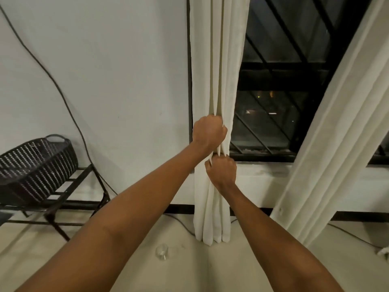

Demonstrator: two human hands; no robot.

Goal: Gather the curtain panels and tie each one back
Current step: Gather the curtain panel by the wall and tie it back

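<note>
Left curtain panel [219, 60]: cream fabric, hanging at the left edge of the window [284, 81], drawn into a narrow bunch of vertical folds, its lower hem reaching the floor [189, 270]. Left hand [209, 131]: fingers curled tight round the bunched fabric at about sill height. Right hand [221, 171]: directly below the left and touching it, also clenched on the same bunch. No tie or band can be made out on the panel. Right curtain panel [336, 123]: same cream fabric, hanging loose and running at a slant across the right side of the window, held by neither hand. The window has a dark frame with diagonal dark bars; the glass is dark, with a few small lights beyond. Wall [105, 81]: plain white, with a dark cable [52, 81] running down it in a curve. Along its foot, a black skirting strip [181, 208]. At left, a black woven basket [35, 165] sits tilted on a dark metal rack [84, 186]. The floor is pale; a small clear object [162, 251] lies on it near the left panel's hem, its nature not determinable.
</note>
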